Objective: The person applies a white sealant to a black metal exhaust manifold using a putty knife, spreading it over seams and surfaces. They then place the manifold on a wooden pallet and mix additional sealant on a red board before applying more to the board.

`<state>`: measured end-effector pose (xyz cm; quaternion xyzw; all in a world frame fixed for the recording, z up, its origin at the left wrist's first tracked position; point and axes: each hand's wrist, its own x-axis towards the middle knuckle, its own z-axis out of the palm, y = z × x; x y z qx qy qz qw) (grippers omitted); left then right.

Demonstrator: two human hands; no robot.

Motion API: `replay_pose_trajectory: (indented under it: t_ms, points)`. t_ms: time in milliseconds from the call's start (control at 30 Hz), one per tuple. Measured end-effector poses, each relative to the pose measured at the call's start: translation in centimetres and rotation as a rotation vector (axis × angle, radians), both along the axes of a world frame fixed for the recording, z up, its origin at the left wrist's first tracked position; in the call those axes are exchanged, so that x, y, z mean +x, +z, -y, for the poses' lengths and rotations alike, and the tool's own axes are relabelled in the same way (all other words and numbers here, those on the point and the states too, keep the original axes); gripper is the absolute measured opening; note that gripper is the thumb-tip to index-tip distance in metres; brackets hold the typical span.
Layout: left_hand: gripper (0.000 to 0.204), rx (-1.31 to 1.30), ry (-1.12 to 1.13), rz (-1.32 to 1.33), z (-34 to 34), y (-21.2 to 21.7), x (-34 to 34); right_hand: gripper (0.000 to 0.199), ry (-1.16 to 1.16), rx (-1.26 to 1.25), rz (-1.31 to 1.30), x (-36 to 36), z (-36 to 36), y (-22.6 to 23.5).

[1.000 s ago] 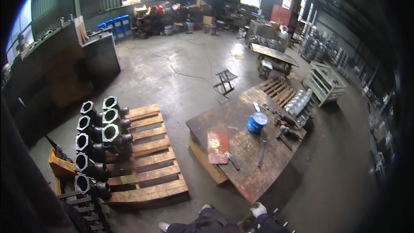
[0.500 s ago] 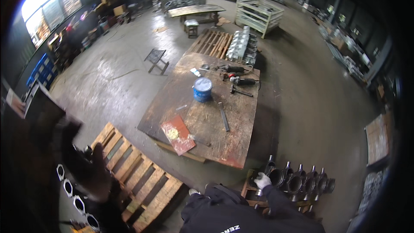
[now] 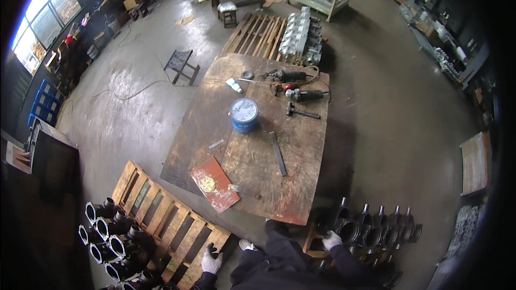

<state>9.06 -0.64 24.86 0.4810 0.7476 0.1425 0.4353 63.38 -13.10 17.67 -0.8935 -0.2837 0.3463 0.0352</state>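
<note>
"What is your left grip doing?"

"It is released: my gloved fingers are parted, with nothing seen in them, over the near end of the pallet."

"And your right grip?"

"It is at the near end of the right castings, just beside a round opening. I cannot tell whether my fingers are clenched on one or only resting there."

"Where do those castings sit?"

"In a row to my right, dark, with short necks pointing up, past the near corner of the table. The left castings crowd the far left of the pallet, their pale-rimmed mouths facing away from it."

"What is on the table?"

"A blue bucket near the middle, a flat bar to its right and nearer me, and a hammer beyond the bar. Close to the left edge lies a red board with a pale yellow heap on it."
</note>
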Motion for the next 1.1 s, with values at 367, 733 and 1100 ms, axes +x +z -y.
replay_pose_trajectory:
  t_ms: [367,733,1100]
  points:
    - [0.061,-0.047,-0.004,0.034,-13.9,0.0,8.6,0.045,0.292,0.395,-0.173,-5.7,-50.4,-8.4]
    - [0.06,-0.02,-0.052,0.167,-21.8,-5.1,11.3,0.072,0.36,0.575,0.069,-8.9,-73.9,-4.0]
    - [0.062,-0.014,0.028,0.291,-27.7,-8.6,7.5,0.041,0.489,0.405,0.145,-9.1,-80.6,-5.2]
